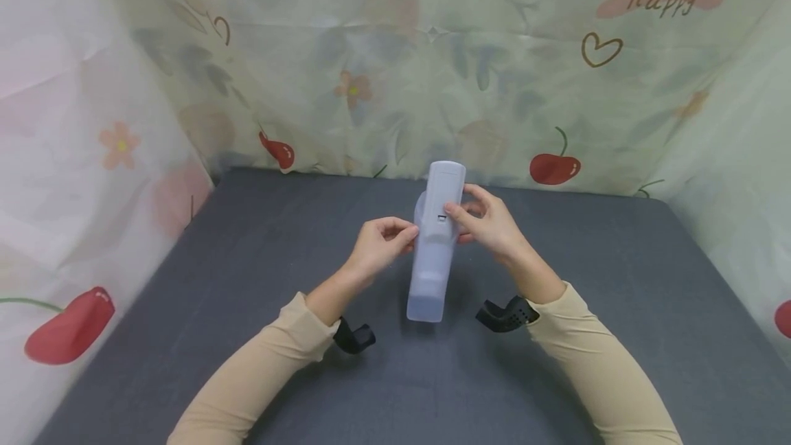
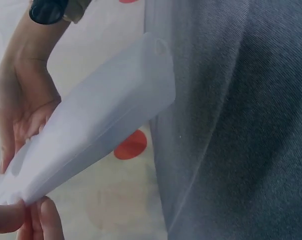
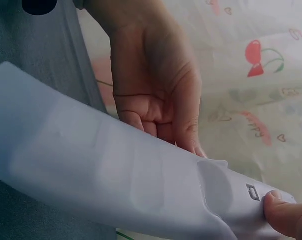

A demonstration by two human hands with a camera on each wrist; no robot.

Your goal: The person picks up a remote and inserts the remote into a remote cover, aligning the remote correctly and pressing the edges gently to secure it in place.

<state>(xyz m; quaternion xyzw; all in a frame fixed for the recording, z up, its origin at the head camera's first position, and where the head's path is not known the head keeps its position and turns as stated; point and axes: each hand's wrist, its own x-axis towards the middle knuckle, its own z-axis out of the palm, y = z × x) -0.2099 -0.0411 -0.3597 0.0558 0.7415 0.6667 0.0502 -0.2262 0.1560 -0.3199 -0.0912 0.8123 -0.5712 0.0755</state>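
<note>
A white remote control [image 1: 446,187] stands partly inside a translucent soft cover [image 1: 426,304], tilted over the table. Its upper part shows bare, with a small dark mark on the face; the lower end of the cover looks hollow. With thumb and fingertips, my left hand [image 1: 382,247] pinches the cover's edge on the left side. My right hand [image 1: 494,224] holds the remote from the right, thumb [image 3: 285,214] on its face near the mark and the other fingers partly hidden behind. The left wrist view shows the cover's [image 2: 101,105] smooth rounded back.
A dark grey cloth-covered table [image 1: 247,253] lies beneath. Printed curtains [image 1: 395,53] with cherries and flowers enclose the back and sides. Black wrist-worn pieces [image 1: 508,314] stick out below both beige sleeves [image 1: 605,369].
</note>
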